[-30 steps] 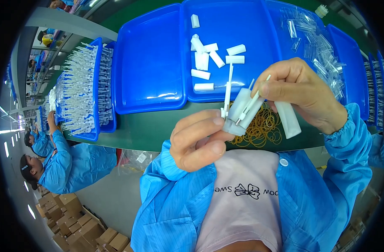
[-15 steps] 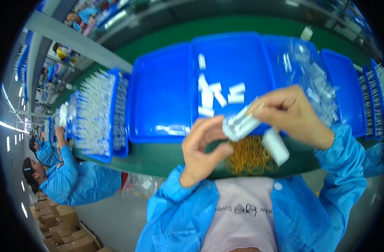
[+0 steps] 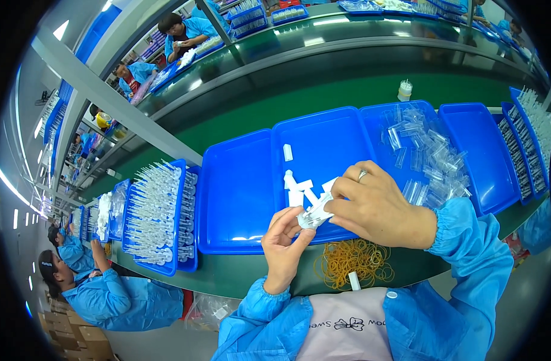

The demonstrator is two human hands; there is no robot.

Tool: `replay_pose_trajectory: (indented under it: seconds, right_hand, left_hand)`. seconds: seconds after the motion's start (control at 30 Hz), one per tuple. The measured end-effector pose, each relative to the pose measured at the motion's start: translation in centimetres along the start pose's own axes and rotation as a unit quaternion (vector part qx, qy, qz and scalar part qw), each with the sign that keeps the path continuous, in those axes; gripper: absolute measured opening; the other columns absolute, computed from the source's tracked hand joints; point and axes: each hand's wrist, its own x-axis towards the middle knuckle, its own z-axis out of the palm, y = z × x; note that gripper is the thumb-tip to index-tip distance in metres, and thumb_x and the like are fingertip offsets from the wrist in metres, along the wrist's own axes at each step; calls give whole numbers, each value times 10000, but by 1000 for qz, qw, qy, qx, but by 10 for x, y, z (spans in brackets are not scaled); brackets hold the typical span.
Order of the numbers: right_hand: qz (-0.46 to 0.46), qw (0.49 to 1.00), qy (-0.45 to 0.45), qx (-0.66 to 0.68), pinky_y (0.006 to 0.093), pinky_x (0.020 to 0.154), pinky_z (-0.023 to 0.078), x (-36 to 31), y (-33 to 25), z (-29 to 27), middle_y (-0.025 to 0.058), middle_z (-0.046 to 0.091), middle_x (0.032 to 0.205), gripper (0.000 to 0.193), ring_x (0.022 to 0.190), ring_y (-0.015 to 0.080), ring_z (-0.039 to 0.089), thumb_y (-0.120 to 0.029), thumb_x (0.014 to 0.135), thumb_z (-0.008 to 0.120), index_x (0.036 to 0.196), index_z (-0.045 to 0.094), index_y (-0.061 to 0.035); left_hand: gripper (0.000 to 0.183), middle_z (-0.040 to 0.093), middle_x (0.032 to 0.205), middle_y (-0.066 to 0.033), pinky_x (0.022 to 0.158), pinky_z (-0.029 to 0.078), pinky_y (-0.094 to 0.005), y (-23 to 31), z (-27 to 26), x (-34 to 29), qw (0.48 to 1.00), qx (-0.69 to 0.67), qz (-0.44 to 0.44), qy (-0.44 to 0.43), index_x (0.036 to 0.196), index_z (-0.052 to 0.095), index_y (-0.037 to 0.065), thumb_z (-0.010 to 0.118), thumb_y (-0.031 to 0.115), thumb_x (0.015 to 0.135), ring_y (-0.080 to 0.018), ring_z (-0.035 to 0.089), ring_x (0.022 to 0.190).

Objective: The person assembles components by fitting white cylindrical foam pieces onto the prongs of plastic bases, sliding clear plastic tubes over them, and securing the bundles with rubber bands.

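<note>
Half a second ago a white block hung below the right hand point(image 3: 384, 207); it is gone from there, and a white block point(image 3: 354, 281) now lies at the near edge of the heap of rubber bands point(image 3: 348, 257) on the green counter point(image 3: 227, 274). The left hand point(image 3: 283, 242) has drawn its thumb and fingers closer about the bundle of white pieces point(image 3: 314, 215), and the view has tipped up to show more of the far side.

The bundle is between the two hands, slanted, above the near edge of the middle blue tray point(image 3: 323, 132). The left hand has a narrow grip on its lower end; the right hand, fingers bent and close together, holds the upper end, partly hiding it.

Behind the bundle, loose white blocks point(image 3: 289, 180) lie in the middle tray. The blue tray to its right point(image 3: 372, 117) holds clear plastic tubes point(image 3: 429, 144). To the left stand a blue tray point(image 3: 239, 192) and a bin packed with white sticks point(image 3: 152, 210).
</note>
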Motion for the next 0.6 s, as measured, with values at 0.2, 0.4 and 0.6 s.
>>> replay_pose_trajectory:
  seconds: [0.2,0.4,0.6]
  right_hand:
    - [-22,999,24,-28,392,808,376,2,5,3,72,491,777,50,803,232,496,-109,698,605,708,596,-61]
    - [-31,998,34,-32,385,795,370,6,-4,-4,68,451,748,48,781,228,478,-114,695,576,678,583,-70]
    - [-44,995,33,-84,358,735,372,-1,-3,1,32,471,749,71,758,199,485,-152,664,661,717,624,-121]
  left_hand:
    - [434,503,1161,-110,888,482,-309,6,7,5,995,-79,-49,29,1164,529,-50,645,-104,749,-207,564,1033]
    - [420,506,1164,-108,904,471,-306,4,2,-1,999,-31,-25,18,1144,543,-54,662,-92,744,-196,554,1042]
    - [435,502,1182,-112,849,501,-281,1,1,-6,1000,-10,10,17,1159,540,-54,650,-104,742,-196,562,1023]
